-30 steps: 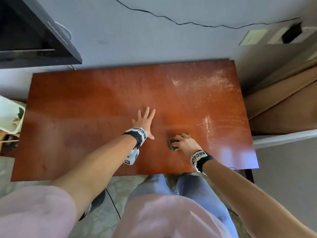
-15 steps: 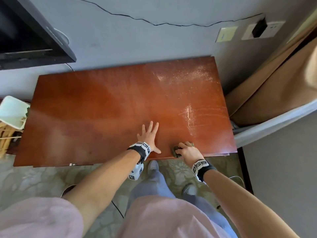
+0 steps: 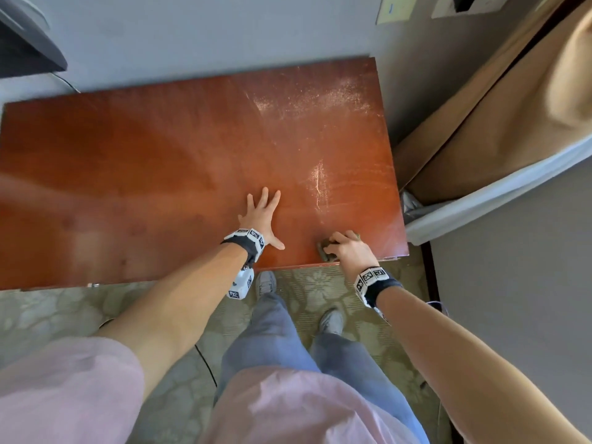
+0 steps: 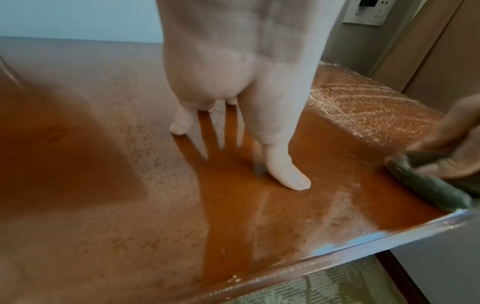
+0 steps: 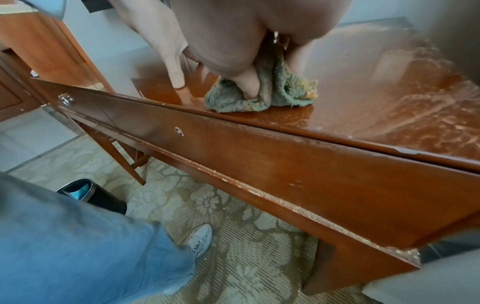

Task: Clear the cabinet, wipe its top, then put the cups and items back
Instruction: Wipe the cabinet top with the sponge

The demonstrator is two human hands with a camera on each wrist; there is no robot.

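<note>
The reddish-brown cabinet top (image 3: 160,174) is bare, with pale dust streaks (image 3: 320,100) toward its back right corner. My left hand (image 3: 261,216) lies flat on the wood near the front edge, fingers spread (image 4: 283,170). To its right, my right hand (image 3: 347,248) grips a bunched grey-green cloth (image 5: 262,94) and presses it on the top right at the front edge (image 4: 426,185). No cups or other items show on the top.
A wall runs behind the cabinet, with a dark screen (image 3: 22,49) at upper left and wall sockets (image 3: 461,4) at upper right. A tan curtain (image 3: 499,123) hangs at the right. A black bin (image 5: 91,195) stands on the patterned carpet (image 3: 320,283) by my feet.
My right hand has drawn the cloth back toward me to the front edge. The left hand stays flat on the top. My head has shifted, so the cabinet sits farther left in view.
</note>
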